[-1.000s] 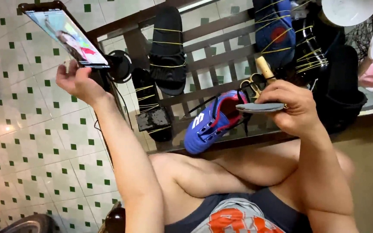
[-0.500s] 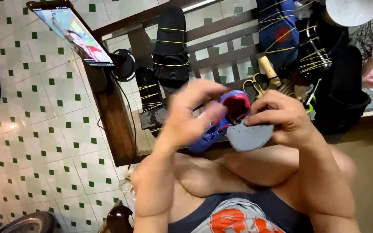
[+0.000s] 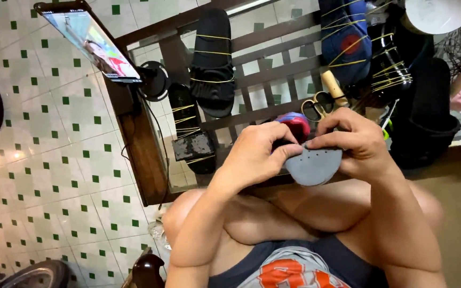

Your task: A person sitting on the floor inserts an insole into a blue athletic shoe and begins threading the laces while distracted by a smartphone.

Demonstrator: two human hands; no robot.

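Near the bottom of the frame we see our crossed bare legs and dark shorts [image 3: 289, 266] with an orange print. Just above them, at the centre, our two hands meet on a grey insole [image 3: 311, 166]. The left hand [image 3: 257, 154] has a narrow grip: its thumb and forefinger pinch the left edge of the insole. The right hand [image 3: 356, 140] closes its grip on the upper right edge, with the fingers curled over the top. The insole has small holes, and its rounded end points down toward the legs. Its long axis seems to run up and away from us, but the far end is hidden behind the hands, so we cannot tell exactly.

Just behind the hands, a blue and red shoe [image 3: 294, 124] lies on the glass surface [image 3: 273, 74]. Farther up are scissors [image 3: 316, 106], a black sandal [image 3: 213, 64] wrapped with yellow bands, and a blue shoe [image 3: 345, 40] also wrapped. In the upper left of the frame, a phone [image 3: 94, 45] with a lit screen stands on a holder over the tiled floor [image 3: 54, 160].
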